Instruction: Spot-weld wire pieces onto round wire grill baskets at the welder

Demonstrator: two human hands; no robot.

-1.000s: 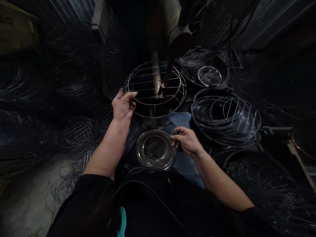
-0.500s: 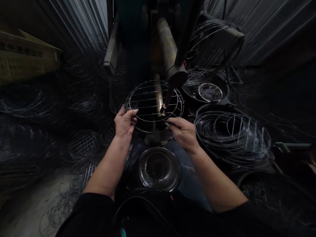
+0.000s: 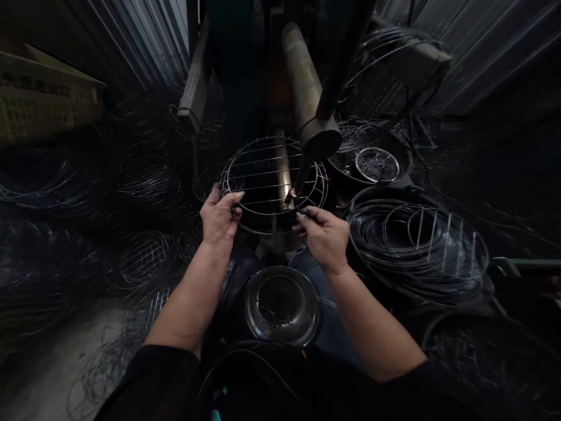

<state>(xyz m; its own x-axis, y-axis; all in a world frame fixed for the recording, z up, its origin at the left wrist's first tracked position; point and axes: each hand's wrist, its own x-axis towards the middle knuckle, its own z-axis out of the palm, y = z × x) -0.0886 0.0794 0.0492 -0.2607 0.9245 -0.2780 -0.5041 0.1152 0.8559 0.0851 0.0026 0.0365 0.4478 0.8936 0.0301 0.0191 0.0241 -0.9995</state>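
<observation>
Round wire grill (image 3: 272, 178) dead centre, lying flat under the dark tip of the machine arm (image 3: 316, 143), its bars running left to right inside the ring. The left hand (image 3: 219, 217) has it by the near left rim, thumb over the top and fingers curled round the wire. The right hand (image 3: 323, 233) comes in at the near right edge, fingertips pinched on something thin at the rim; too dark to say whether that is a loose wire or the grill itself. Just near the hands, a shiny metal bowl (image 3: 283, 305) sits in the person's lap, with a few short bits of wire in the bottom. To the right, a big coil of wire (image 3: 416, 242) with a half-made grill lying on top. Farther off on the right, a dark pan (image 3: 371, 164) holds a smaller silvery dish. Over on the left, finished wire grills (image 3: 146, 257) are piled on the floor in the gloom. Behind it all, ribbed metal walls.
</observation>
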